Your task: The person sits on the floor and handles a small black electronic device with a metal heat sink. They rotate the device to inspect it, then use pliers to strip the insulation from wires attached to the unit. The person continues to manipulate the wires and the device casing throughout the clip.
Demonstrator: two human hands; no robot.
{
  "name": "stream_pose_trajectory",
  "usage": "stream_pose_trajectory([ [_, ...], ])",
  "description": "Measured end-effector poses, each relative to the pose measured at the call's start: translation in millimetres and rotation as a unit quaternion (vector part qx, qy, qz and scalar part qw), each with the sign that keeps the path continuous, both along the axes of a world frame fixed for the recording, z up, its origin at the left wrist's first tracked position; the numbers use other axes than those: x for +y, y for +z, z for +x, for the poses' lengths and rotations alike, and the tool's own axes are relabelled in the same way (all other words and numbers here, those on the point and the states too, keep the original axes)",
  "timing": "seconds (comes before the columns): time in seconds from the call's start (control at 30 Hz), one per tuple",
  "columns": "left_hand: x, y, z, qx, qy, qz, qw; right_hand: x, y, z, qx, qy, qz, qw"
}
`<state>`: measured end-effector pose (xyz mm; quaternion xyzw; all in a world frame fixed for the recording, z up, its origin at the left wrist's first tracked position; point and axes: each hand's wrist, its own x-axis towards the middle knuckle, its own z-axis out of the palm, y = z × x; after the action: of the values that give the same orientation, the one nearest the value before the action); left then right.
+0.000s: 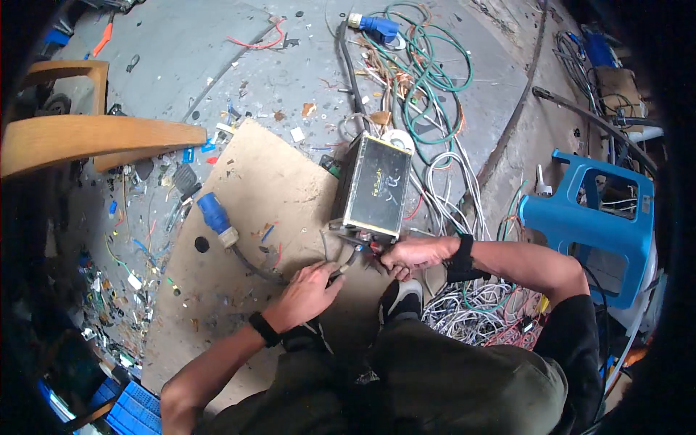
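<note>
A dark metal box (377,185) with yellowish edges and pale scrawled marks on its top sits on a brown board (264,163). My left hand (308,293) is closed around a dark cable (254,268) just below the box. That cable runs left to a blue industrial plug (212,212), and its other end points up to the box's lower edge. Against that same edge, my right hand (417,255) has its fingers closed by some small red and black parts. What those fingers hold is too small and partly hidden to name.
Green and white cables (435,94) and another blue plug (379,27) lie beyond the box. A blue plastic stool (594,217) stands to the right, above a wire heap (478,312). Wooden chair parts (109,138) reach in from the left, over scattered scraps.
</note>
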<state>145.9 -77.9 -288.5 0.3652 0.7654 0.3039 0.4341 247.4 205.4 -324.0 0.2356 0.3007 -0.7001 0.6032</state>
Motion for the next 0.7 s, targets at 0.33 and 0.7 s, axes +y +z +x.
stream_pose_trajectory([
  [0.33, 36.1, 15.5, -10.2, -0.037, -0.008, -0.073, 0.997, -1.6, 11.8, 5.0, 0.257, 0.052, 0.239, 0.935],
  [0.7, 29.9, 2.6, 3.9, 0.006, 0.002, -0.046, 0.999, 17.0, 29.0, -22.3, 0.175, 0.077, 0.075, 0.979],
])
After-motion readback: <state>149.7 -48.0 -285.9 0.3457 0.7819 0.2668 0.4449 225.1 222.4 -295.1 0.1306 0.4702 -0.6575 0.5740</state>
